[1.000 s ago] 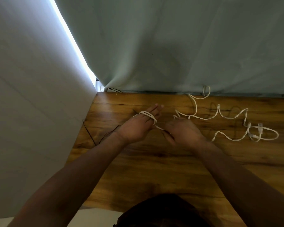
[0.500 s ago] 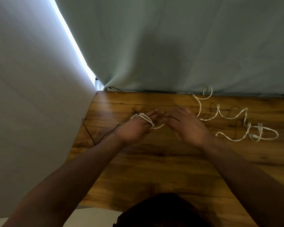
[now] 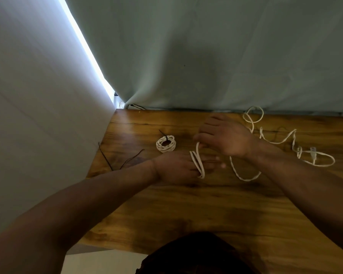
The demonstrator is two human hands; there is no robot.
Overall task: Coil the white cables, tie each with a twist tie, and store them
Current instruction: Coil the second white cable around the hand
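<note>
Loops of white cable [image 3: 197, 165] wrap the straight fingers of the left hand [image 3: 176, 168], whose grip lies flat and uncurled at centre frame. Just above it, the right hand [image 3: 226, 135] has its grip curled, pinching the cable's rising strand. Slack trails right across the counter [image 3: 186, 204] to a connector [image 3: 313, 155]. Left of the hands sits a tied coil [image 3: 166, 143]. Two dark twist ties [image 3: 107, 157] lie further left.

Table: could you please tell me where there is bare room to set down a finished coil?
Bare: the near half of the table, below the left hand and right hand. Crowded: loose white cable at the right rear, tied coil and twist ties at the left.
</note>
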